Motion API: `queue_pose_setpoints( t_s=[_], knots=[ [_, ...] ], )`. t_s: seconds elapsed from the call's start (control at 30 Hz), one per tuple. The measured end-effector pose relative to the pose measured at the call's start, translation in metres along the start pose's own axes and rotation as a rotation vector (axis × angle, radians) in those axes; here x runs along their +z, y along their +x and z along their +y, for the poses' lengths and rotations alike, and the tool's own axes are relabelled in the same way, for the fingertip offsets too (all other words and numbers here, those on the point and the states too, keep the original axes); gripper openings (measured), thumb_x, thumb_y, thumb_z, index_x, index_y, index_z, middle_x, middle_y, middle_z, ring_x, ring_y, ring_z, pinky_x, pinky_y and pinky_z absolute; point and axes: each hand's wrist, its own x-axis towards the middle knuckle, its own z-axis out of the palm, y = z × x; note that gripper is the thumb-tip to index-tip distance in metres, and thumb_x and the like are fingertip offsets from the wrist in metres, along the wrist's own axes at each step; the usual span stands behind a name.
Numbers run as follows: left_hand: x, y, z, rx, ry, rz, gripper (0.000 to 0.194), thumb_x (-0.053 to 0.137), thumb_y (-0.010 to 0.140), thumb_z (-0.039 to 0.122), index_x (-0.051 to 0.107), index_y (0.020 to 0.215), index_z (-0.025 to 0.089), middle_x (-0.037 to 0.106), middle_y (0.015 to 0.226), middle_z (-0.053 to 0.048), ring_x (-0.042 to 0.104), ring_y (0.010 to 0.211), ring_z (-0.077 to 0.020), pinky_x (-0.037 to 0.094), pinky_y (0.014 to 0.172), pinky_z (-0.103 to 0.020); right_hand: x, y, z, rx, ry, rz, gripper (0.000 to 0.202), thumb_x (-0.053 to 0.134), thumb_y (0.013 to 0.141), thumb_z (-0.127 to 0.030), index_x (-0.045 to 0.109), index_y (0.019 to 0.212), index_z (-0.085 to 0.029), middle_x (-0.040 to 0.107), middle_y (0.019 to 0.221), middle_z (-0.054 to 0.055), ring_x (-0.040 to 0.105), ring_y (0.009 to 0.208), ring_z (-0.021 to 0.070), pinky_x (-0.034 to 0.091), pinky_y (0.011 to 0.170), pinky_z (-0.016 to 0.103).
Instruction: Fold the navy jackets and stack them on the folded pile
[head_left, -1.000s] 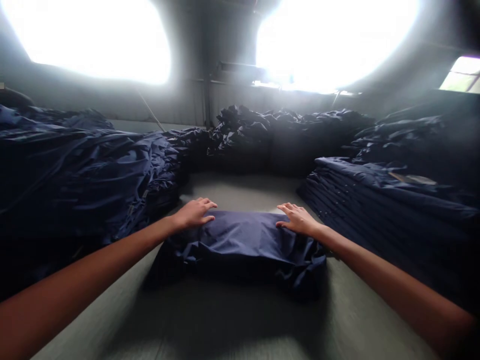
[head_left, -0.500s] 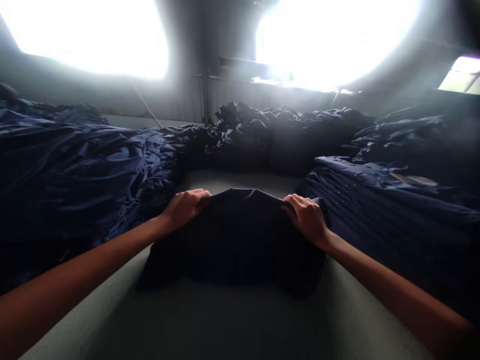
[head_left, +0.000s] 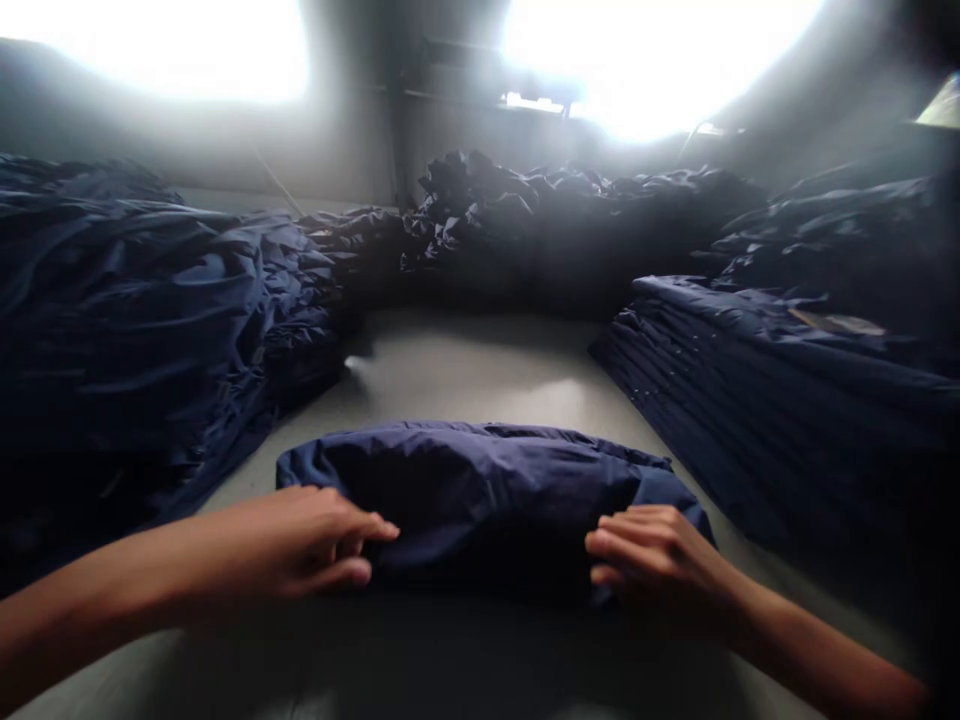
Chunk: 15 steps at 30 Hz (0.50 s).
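Note:
A dark navy garment (head_left: 480, 470) lies in a wide, loose fold across the table in front of me, its near side lost in deep shadow. My left hand (head_left: 322, 540) is at the garment's left part, index finger stretched forward and thumb apart below it, with no cloth visible between them. At the right part, my right hand (head_left: 652, 550) has its fingers curled over the near edge of the cloth, thumb underneath. The exact garment type cannot be made out.
Tall stacks of navy garments stand along the left (head_left: 150, 300) and right (head_left: 765, 400). A crumpled dark heap (head_left: 570, 220) lies across the back. The pale table (head_left: 480, 370) runs between them. Bright windows glare above.
Both hands have come down and nearer to me, bringing the raised garment edge over into a fold. My left fingers have come apart from the cloth. The view has tilted down.

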Motion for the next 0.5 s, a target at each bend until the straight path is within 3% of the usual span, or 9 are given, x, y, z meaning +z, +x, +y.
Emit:
queue_pose_setpoints(
  t_s=[0.1, 0.2, 0.27, 0.33, 0.43, 0.5],
  knots=[
    [-0.021, 0.031, -0.007, -0.004, 0.070, 0.223, 0.037, 0.044, 0.103, 0.045, 0.074, 0.124, 0.039, 0.078, 0.117, 0.003, 0.075, 0.098, -0.0204, 0.056, 0.084, -0.030, -0.015, 0.026, 0.033, 0.193, -0.011, 0.105, 0.018, 0.049, 0.107, -0.028, 0.066, 0.110, -0.021, 0.071, 0.098, 0.006, 0.067, 0.085, 0.0190, 0.053, 0.078, 0.034],
    [-0.030, 0.063, -0.030, -0.061, 0.230, 0.386, 0.044, 0.047, 0.102, 0.048, 0.068, 0.137, 0.030, 0.069, 0.138, -0.004, 0.070, 0.115, -0.0251, 0.052, 0.099, -0.035, -0.009, 0.039, 0.076, 0.409, -0.021, 0.072, 0.039, 0.062, 0.100, -0.042, 0.061, 0.133, -0.022, 0.067, 0.130, 0.014, 0.065, 0.119, 0.0302, 0.052, 0.103, 0.047],
    [-0.027, 0.077, -0.051, -0.095, 0.271, 0.347, 0.060, 0.055, 0.096, 0.055, 0.059, 0.148, 0.025, 0.058, 0.152, -0.011, 0.060, 0.133, -0.0310, 0.045, 0.112, -0.042, 0.006, 0.037, 0.096, 0.537, 0.006, -0.028, 0.058, 0.069, 0.093, -0.052, 0.059, 0.140, -0.020, 0.064, 0.138, 0.018, 0.062, 0.126, 0.0352, 0.050, 0.107, 0.052],
    [-0.020, 0.083, -0.069, -0.136, 0.225, 0.216, 0.082, 0.061, 0.089, 0.063, 0.047, 0.157, 0.021, 0.049, 0.160, -0.015, 0.051, 0.144, -0.0343, 0.040, 0.118, -0.044, 0.022, 0.029, 0.103, 0.606, 0.067, -0.119, 0.061, 0.070, 0.090, -0.054, 0.061, 0.140, -0.020, 0.066, 0.137, 0.017, 0.064, 0.124, 0.0352, 0.051, 0.106, 0.050],
    [-0.010, 0.082, -0.073, -0.173, 0.096, 0.065, 0.092, 0.065, 0.085, 0.065, 0.038, 0.162, 0.024, 0.048, 0.161, -0.013, 0.052, 0.143, -0.0329, 0.044, 0.114, -0.040, 0.032, 0.018, 0.089, 0.576, 0.096, -0.104, 0.039, 0.068, 0.093, -0.043, 0.066, 0.127, -0.023, 0.071, 0.122, 0.012, 0.069, 0.110, 0.0292, 0.054, 0.096, 0.043],
    [-0.010, 0.077, -0.059, -0.187, 0.057, 0.070, 0.079, 0.070, 0.081, 0.059, 0.053, 0.152, 0.030, 0.061, 0.150, -0.008, 0.062, 0.130, -0.0307, 0.050, 0.103, -0.034, 0.028, 0.015, 0.070, 0.489, 0.003, -0.023, 0.025, 0.067, 0.095, -0.037, 0.067, 0.115, -0.022, 0.071, 0.109, 0.009, 0.067, 0.097, 0.0262, 0.053, 0.088, 0.041]
  ],
)
